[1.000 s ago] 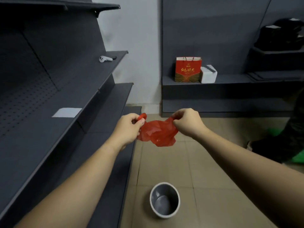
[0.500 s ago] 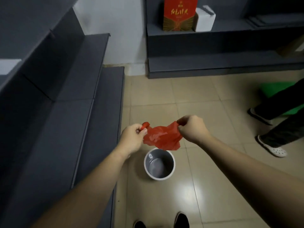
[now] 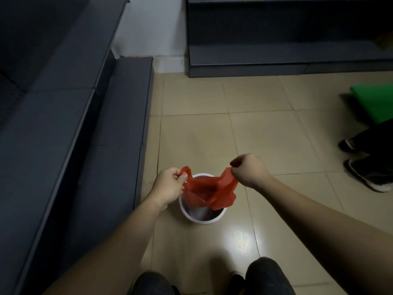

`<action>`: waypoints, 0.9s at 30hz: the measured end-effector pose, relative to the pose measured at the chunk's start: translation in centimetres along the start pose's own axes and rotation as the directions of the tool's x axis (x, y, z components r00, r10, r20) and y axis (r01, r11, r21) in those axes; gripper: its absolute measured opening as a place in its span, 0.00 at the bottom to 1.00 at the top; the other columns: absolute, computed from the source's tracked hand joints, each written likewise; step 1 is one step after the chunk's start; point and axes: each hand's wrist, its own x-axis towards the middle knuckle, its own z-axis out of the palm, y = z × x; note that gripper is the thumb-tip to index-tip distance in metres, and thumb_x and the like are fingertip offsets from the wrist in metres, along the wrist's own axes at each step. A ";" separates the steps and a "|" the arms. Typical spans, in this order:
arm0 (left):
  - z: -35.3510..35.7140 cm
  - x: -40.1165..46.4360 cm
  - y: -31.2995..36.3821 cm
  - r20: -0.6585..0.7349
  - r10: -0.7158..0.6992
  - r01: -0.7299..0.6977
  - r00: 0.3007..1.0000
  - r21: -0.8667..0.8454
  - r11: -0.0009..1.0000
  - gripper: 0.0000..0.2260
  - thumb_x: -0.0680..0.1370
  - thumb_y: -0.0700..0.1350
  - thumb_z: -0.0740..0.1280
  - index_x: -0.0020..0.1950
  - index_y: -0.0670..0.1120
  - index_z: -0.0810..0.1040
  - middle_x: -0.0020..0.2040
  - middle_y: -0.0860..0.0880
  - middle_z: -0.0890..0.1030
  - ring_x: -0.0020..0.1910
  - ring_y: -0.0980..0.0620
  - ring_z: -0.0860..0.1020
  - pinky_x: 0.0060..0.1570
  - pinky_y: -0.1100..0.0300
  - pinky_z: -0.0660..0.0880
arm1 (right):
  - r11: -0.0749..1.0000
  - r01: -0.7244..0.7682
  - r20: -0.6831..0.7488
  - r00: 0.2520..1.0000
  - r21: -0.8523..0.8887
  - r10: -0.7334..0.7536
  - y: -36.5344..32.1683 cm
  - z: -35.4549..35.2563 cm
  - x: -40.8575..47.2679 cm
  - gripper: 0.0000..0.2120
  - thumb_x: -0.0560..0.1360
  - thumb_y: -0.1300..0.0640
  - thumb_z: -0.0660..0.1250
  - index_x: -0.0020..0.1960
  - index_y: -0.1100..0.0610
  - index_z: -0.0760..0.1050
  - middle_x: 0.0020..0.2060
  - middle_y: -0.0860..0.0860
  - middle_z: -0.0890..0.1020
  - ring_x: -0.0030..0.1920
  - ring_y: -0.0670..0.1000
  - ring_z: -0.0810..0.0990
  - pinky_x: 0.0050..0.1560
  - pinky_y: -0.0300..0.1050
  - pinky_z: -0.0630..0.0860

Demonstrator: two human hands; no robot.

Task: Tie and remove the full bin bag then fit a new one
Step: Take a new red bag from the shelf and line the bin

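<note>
A thin red plastic bag [image 3: 207,191] hangs stretched between my two hands, its mouth partly spread, directly over a small round bin [image 3: 202,219] with a pale rim that stands on the tiled floor. My left hand [image 3: 170,186] pinches one handle of the bag at the bin's left side. My right hand [image 3: 248,170] pinches the other handle above the bin's right rim. The bag's lower part covers most of the bin's opening, so the inside is largely hidden.
Dark grey shelving [image 3: 63,124] runs along the left, its base close to the bin. Another low dark shelf unit [image 3: 276,58] stands at the back. A person's dark shoes [image 3: 370,173] and a green object [image 3: 376,103] are at the right. My knees [image 3: 265,275] show at the bottom.
The view has tilted down and nearer to the bin. My hands have lowered the red bag over the bin and pulled apart, spreading it wider.
</note>
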 end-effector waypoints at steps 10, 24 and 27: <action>4.5 10.5 -12.8 -0.017 0.011 -0.010 1.000 0.038 0.999 0.06 0.80 0.42 0.67 0.45 0.42 0.81 0.38 0.42 0.83 0.35 0.47 0.81 0.43 0.48 0.84 | 1.000 0.018 0.018 1.000 -0.010 -0.018 7.2 12.4 8.5 0.18 0.71 0.62 0.65 0.59 0.57 0.82 0.57 0.53 0.85 0.57 0.51 0.82 0.52 0.37 0.74; 7.2 16.9 -20.5 -0.115 0.280 -0.255 0.953 0.191 0.948 0.09 0.76 0.43 0.72 0.56 0.46 0.80 0.40 0.49 0.79 0.38 0.46 0.82 0.45 0.50 0.82 | 0.982 0.166 -0.197 0.964 -0.086 -0.180 12.3 22.6 13.3 0.25 0.71 0.54 0.66 0.68 0.53 0.74 0.56 0.53 0.83 0.58 0.54 0.80 0.54 0.40 0.73; 7.5 15.4 -19.4 -0.170 0.529 -0.406 0.831 0.465 0.787 0.21 0.74 0.43 0.74 0.65 0.50 0.75 0.57 0.48 0.76 0.53 0.49 0.77 0.58 0.52 0.76 | 0.949 0.138 -0.236 0.949 -0.283 -0.209 11.5 22.0 11.6 0.32 0.70 0.48 0.66 0.73 0.49 0.64 0.66 0.55 0.71 0.65 0.59 0.72 0.62 0.55 0.69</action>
